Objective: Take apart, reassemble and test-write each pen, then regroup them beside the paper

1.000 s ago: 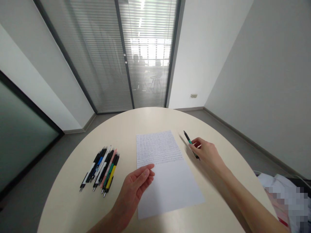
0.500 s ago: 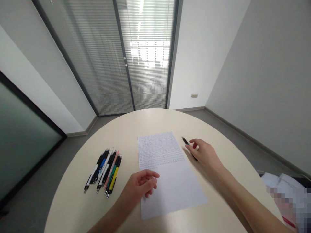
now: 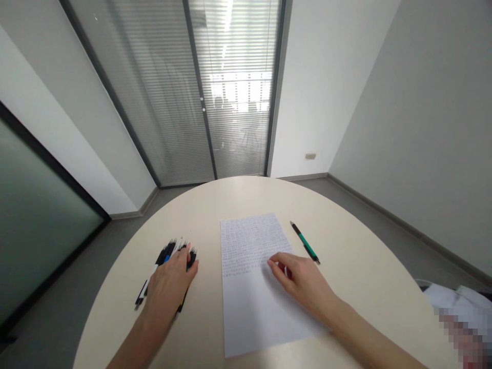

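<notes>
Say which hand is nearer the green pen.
Right. The right hand is just below the green pen; the left hand is across the sheet, over the pen bundle.

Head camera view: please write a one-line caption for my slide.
Left hand over a pen bundle, right hand on a handwritten sheet beside a green pen.

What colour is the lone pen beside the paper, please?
The pen is black and green, best in the head view.

Left hand (image 3: 171,287) over pens (image 3: 163,261); right hand (image 3: 303,284) released pen (image 3: 305,242).
</notes>
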`<state>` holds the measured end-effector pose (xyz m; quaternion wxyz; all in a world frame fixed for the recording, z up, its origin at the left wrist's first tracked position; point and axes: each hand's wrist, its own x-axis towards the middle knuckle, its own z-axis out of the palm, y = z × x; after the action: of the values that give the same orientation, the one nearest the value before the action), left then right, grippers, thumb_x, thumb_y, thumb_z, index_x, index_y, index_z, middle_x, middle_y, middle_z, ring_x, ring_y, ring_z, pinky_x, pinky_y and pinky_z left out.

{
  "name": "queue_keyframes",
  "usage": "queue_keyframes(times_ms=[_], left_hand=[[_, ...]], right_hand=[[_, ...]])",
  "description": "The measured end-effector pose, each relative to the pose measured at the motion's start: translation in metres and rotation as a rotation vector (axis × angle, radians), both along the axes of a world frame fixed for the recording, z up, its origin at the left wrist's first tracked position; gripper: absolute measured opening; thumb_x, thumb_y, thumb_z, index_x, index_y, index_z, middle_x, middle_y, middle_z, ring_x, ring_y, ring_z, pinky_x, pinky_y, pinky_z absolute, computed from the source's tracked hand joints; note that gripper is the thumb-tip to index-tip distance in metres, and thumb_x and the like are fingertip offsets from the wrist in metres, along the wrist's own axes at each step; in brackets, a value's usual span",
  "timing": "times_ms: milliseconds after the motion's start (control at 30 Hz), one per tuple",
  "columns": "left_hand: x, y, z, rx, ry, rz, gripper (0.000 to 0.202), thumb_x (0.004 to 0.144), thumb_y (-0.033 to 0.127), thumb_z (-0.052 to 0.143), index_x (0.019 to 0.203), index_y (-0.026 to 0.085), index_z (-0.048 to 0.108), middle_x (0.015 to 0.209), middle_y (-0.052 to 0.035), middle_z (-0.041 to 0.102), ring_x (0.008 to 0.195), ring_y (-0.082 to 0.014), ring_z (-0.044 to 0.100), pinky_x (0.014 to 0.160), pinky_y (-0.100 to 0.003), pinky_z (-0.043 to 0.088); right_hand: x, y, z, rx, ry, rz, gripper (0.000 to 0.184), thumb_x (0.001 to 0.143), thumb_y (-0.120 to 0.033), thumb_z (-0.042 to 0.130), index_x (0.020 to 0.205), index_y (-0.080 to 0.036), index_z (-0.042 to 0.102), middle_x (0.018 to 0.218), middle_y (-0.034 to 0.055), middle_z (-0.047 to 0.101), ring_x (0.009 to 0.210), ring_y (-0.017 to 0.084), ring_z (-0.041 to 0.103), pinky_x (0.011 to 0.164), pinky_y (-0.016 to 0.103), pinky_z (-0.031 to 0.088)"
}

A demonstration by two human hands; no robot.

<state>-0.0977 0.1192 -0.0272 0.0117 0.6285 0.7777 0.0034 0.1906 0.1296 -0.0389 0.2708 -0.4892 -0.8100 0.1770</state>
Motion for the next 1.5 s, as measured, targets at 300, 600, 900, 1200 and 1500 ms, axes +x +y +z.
queue_keyframes(times_ms=[300,600,900,1200,1500], left_hand=[[0.009,-0.002,0.0,0.004,0.058,0.047,0.039,0.093,0.037,0.039,0.108,0.016,0.067,0.086,-0.0173,0.075,0.081,-0.0327,0.071,0.067,-0.037,0.047],[0.016,-0.007,0.01,0.456,-0.711,0.066,0.021,0.074,0.04,0.06,0.071,0.019,0.063,0.053,0.0013,0.058,0.048,-0.0157,0.054,0.052,-0.026,0.042],[0.059,-0.022,-0.001,0.417,-1.981,0.26,0.029,0.062,0.034,0.083,0.079,0.017,0.067,0.072,0.0005,0.071,0.062,-0.0114,0.066,0.06,-0.018,0.057],[0.081,-0.027,-0.022,0.134,-2.015,0.279,0.031,0.063,0.036,0.085,0.076,0.012,0.069,0.071,-0.0051,0.075,0.064,-0.0132,0.07,0.061,-0.017,0.058],[0.079,-0.024,-0.025,0.173,-2.029,0.301,0.048,0.058,0.032,0.09,0.098,0.012,0.073,0.079,-0.007,0.077,0.072,-0.0127,0.072,0.071,-0.016,0.058]], right_hand=[[-0.003,-0.002,-0.001,-0.033,-0.029,0.036,0.029,0.096,-0.037,0.042,0.088,-0.023,0.066,0.07,0.0029,0.068,0.059,0.017,0.06,0.059,0.03,0.038],[-0.005,-0.004,0.005,-0.089,0.048,0.062,0.029,0.096,-0.035,0.044,0.085,-0.02,0.066,0.069,0.0028,0.065,0.061,0.016,0.057,0.06,0.028,0.038],[-0.017,-0.006,-0.007,-0.534,0.601,0.323,0.032,0.095,-0.036,0.048,0.124,-0.022,0.05,0.081,0.0,0.063,0.062,0.012,0.061,0.065,0.029,0.048],[-0.022,-0.006,-0.001,-0.792,1.124,0.075,0.034,0.074,-0.034,0.078,0.102,-0.017,0.068,0.07,-0.0004,0.066,0.065,0.01,0.059,0.067,0.023,0.046],[-0.03,-0.016,-0.002,-0.809,1.39,-0.108,0.032,0.071,-0.035,0.081,0.092,-0.013,0.068,0.071,0.0032,0.068,0.061,0.009,0.058,0.061,0.021,0.046]])
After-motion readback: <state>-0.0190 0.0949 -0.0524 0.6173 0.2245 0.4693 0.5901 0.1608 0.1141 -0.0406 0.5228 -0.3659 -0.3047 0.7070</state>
